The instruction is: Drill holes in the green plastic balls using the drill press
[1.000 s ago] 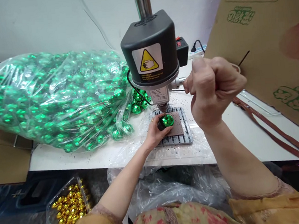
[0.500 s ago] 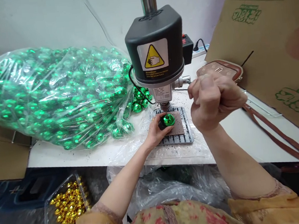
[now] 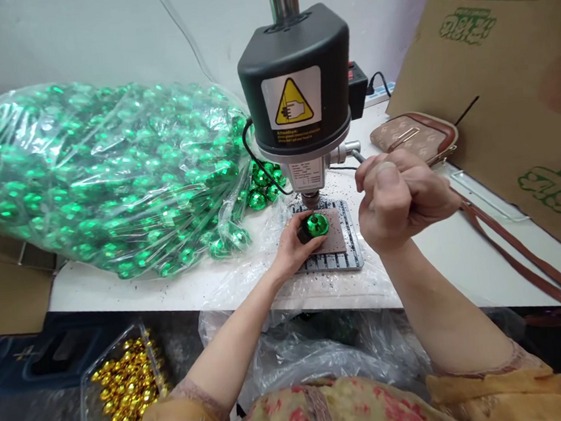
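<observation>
My left hand (image 3: 291,246) is closed around a shiny green faceted ball (image 3: 318,225) and a black piece at its left side. It steadies them on a brown board (image 3: 336,239) over the slotted metal base (image 3: 355,256) of a small drill press (image 3: 293,57). Just above the ball is the drill chuck (image 3: 311,201), its bit reaching down to the top of the ball; whether it has entered cannot be made out. To the right, my right hand (image 3: 403,198) is wrapped in a fist around the press's lever (image 3: 357,156), most of which the fingers hide.
A big clear bag of green balls (image 3: 109,180) fills the table's left side. A brown purse (image 3: 414,133) with a strap lies right, before a large cardboard box (image 3: 511,82). Gold balls (image 3: 131,384) sit in a clear bin lower left. Dark shavings litter the base.
My right hand has come down slightly with the lever. The left hand and green ball stay in place. The view has shifted a little.
</observation>
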`<state>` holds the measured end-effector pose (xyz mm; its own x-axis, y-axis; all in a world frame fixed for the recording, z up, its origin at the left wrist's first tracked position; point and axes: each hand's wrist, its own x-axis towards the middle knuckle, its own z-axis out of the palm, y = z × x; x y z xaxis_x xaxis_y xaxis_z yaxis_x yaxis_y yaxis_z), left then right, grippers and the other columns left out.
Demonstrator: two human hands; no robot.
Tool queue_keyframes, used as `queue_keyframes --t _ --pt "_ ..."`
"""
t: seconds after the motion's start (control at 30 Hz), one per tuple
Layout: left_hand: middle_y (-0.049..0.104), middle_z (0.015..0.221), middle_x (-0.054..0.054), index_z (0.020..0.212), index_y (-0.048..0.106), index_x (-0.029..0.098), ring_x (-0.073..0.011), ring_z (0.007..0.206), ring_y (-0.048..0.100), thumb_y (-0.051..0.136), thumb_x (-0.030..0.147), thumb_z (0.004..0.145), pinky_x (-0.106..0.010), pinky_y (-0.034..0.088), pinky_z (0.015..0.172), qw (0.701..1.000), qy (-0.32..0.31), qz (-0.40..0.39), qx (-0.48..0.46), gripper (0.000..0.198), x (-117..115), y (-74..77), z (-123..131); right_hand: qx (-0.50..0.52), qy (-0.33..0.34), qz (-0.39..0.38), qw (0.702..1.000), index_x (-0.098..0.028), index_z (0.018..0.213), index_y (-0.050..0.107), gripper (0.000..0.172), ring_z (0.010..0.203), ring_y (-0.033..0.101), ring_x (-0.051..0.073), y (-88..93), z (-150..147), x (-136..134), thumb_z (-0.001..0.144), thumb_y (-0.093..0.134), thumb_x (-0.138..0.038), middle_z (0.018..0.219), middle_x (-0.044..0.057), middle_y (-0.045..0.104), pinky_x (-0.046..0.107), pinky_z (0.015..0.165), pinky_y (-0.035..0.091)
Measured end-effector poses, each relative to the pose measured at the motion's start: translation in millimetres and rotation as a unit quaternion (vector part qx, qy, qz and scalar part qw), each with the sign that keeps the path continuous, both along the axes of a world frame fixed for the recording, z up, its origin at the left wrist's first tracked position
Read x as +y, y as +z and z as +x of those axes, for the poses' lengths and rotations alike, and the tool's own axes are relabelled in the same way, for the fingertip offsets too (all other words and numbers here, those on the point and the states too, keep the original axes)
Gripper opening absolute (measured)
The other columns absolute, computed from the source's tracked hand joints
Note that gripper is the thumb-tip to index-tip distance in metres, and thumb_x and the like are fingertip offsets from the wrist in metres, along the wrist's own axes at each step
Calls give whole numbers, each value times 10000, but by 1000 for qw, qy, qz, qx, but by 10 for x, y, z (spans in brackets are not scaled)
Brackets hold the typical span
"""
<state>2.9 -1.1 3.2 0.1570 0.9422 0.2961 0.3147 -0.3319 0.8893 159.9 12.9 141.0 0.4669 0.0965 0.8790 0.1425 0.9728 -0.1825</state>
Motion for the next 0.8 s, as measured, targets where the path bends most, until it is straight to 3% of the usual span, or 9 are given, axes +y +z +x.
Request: queue_keyframes --t 0.3,0.37,0.5,0.63,0.7,0.8 --pt "720 1273 -116 1286 622 208 -308 1216 673 870 385 805 -483 519 1097 1000 -1 1 -5 570 -8 10 1 -44 6 14 999 -187 618 202 501 460 325 43 -116 50 -16 945 579 -159 552 -68 298 263 462 400" --pt "722 1258 -110 1276 626 208 -302 1196 679 877 379 794 -473 533 1075 1000 3 -2 -5 569 -3 11 11 -26 1 -8 1000 -188 609 191 532 442 303 45 -22 37 -30 969 583 -202 529 -66 271 270 446 354" --pt "728 1204 -92 1234 636 214 -280 1132 692 895 376 767 -436 561 1007 999 38 -13 0 557 -24 67 53 6 19 -119 993 -214 589 290 536 443 363 64 359 20 -29 982 636 -329 524 -63 287 291 455 280" --pt "730 1120 -77 1168 637 215 -248 1031 702 878 435 786 -380 570 913 995 99 5 5 502 -276 250 12 -1 52 -156 986 -245 623 276 562 430 329 62 611 36 39 921 686 -486 532 -77 280 293 439 275" --pt "733 1047 -61 1147 646 223 -225 934 703 855 511 809 -339 564 824 997 59 9 42 490 -534 343 -74 7 50 -151 987 -256 629 275 583 424 323 69 629 40 75 863 692 -588 530 -80 273 307 431 256" --pt "730 968 -51 1166 666 227 -208 831 696 815 624 826 -306 540 732 981 -108 20 157 544 -1010 364 -230 22 50 -142 988 -266 633 280 609 405 306 76 606 35 105 778 682 -700 524 -86 265 328 420 220"
